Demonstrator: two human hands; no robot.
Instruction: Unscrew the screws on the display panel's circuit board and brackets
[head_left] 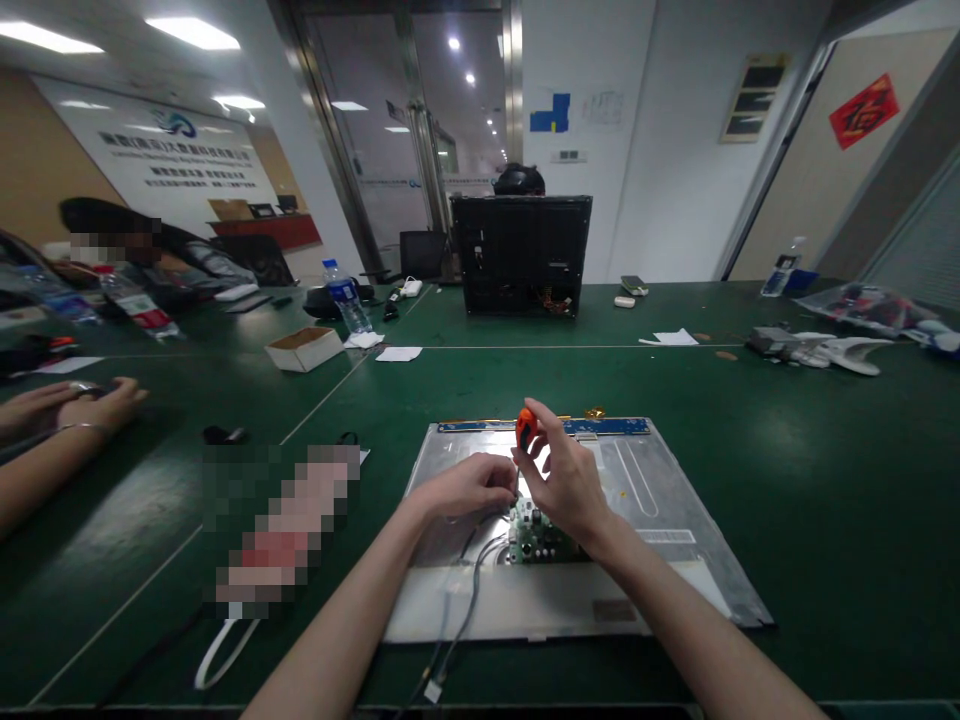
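My right hand (566,480) grips a screwdriver (526,428) by its orange and black handle, the shaft pointing down. Its tip meets the left edge of a green circuit board (536,535). Right beside the tip, the fingers of my left hand (480,485) are pinched together; what they hold, if anything, is hidden. Under both hands a flat metal-backed display panel (690,490) lies on the table, with a blue strip board (611,427) along its far edge. Grey cables (474,590) run from near the board over the panel's near edge to a white connector (433,690).
The dark green table (840,520) surrounds the panel. A blurred-out item (289,525) with a white strap lies left. Another person's hands (90,405) are at far left. Behind stand a black monitor housing (521,255), an open box (304,348) and a water bottle (346,297).
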